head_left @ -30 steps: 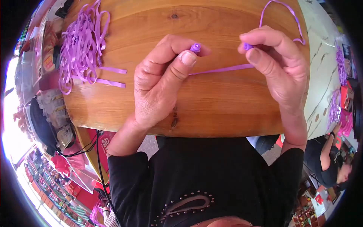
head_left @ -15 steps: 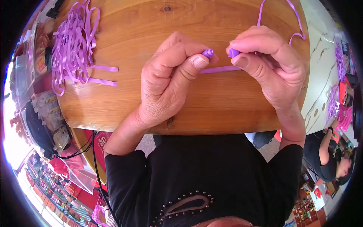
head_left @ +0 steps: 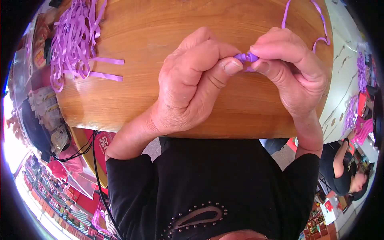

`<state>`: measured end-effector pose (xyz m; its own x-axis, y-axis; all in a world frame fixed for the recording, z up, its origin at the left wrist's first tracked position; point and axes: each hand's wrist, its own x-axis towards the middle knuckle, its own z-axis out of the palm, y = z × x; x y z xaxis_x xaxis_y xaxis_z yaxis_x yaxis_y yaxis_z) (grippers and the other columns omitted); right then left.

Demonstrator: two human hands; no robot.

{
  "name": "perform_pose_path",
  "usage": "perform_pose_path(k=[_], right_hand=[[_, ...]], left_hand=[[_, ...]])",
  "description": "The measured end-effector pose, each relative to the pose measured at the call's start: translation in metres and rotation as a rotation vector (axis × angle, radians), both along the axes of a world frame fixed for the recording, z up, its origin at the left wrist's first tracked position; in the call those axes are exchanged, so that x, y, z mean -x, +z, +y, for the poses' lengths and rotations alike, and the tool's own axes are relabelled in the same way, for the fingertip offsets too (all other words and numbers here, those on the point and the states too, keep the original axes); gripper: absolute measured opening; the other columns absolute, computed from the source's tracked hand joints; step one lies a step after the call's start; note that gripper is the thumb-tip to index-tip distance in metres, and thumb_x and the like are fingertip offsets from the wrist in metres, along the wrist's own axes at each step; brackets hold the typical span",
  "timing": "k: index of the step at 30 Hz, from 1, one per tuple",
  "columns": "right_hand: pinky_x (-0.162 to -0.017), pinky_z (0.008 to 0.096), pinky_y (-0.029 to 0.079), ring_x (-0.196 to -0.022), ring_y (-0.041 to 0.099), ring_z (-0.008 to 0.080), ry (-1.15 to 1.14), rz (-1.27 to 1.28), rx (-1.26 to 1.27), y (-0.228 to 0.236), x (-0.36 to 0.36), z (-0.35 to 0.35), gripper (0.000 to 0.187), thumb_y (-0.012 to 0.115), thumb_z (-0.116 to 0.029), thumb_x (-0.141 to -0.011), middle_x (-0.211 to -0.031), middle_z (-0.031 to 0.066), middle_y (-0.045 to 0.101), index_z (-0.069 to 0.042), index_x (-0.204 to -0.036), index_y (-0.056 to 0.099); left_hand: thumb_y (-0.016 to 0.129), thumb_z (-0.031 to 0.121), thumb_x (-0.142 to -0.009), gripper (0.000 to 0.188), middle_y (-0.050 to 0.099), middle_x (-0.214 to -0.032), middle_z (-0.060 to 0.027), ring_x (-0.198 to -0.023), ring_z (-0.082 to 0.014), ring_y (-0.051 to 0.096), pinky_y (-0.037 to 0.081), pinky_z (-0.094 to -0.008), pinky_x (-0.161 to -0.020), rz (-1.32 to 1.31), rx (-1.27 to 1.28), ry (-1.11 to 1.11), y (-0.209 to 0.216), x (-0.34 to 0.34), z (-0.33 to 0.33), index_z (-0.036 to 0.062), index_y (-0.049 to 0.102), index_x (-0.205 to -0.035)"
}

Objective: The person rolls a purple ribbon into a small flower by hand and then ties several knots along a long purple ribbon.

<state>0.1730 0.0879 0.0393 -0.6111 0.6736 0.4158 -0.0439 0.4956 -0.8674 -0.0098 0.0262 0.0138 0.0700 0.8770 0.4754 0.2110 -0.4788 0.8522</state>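
My left hand (head_left: 192,82) pinches one small purple piece (head_left: 240,57) and my right hand (head_left: 295,70) a second purple piece (head_left: 253,57), ends meeting right of upper centre. Purple ribbon (head_left: 327,34) curves at upper right; a ribbon bundle (head_left: 72,38) occupies the wooden surface (head_left: 136,96) at upper left.

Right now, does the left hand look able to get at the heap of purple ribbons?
Probably yes: wooden tabletop shows between the left hand and the purple ribbons, though it would likely need to release the small purple piece it pinches.

Ribbon pile (head_left: 71,38) on table (head_left: 136,96), left of the left hand (head_left: 190,84)
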Motion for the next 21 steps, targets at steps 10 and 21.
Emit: perform_pose_path(k=[10,21], right_hand=[[-0.064,0.0254,0.045,-0.076,0.057,0.0177,0.049,-0.046,-0.131,-0.0017,0.0,0.0039,0.018,0.067,0.006,-0.077,-0.088,0.0122,0.061,0.003,-0.095,0.064],[-0.063,0.0274,0.045,-0.073,0.058,0.0187,0.05,-0.029,-0.21,-0.0053,-0.0017,0.0024,0.017,0.068,0.003,-0.078,-0.084,0.0119,0.062,0.002,-0.095,0.064]], left_hand=[[0.064,0.003,-0.084,0.005,0.056,-0.069,-0.0076,-0.059,-0.0198,0.049,0.039,-0.0296,-0.053,-0.044,0.064,-0.023,-0.0031,0.0025,-0.0041,0.0,0.061,-0.086],[0.053,0.007,-0.092,0.012,0.058,-0.078,-0.0096,-0.069,-0.0164,0.053,0.043,-0.0275,-0.065,-0.033,0.143,-0.132,-0.0018,0.003,-0.0068,-0.0031,0.058,-0.097]])
